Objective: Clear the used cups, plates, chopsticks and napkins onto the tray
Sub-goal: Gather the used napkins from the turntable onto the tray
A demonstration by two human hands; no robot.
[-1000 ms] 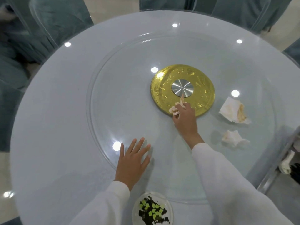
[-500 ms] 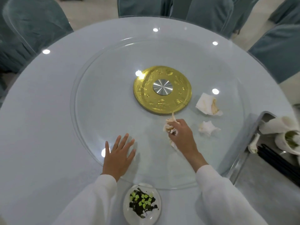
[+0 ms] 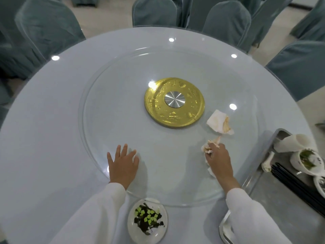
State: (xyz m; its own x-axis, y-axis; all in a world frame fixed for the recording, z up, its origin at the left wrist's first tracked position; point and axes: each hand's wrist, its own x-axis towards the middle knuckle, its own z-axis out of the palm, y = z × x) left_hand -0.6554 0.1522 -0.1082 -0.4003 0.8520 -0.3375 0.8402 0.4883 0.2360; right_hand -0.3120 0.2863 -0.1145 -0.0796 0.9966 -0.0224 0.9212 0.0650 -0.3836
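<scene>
Round white table (image 3: 44, 138) under both hands: right hand (image 3: 218, 160) clutches crumpled white napkins (image 3: 210, 147); left hand (image 3: 123, 164) lies flat, fingers spread, on the glass turntable (image 3: 114, 103).

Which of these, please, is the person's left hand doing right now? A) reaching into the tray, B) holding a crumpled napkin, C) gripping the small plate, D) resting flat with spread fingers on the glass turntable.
D: the left hand lies flat with its fingers spread on the glass turntable, holding nothing, while the right hand grips the crumpled napkins.
</scene>
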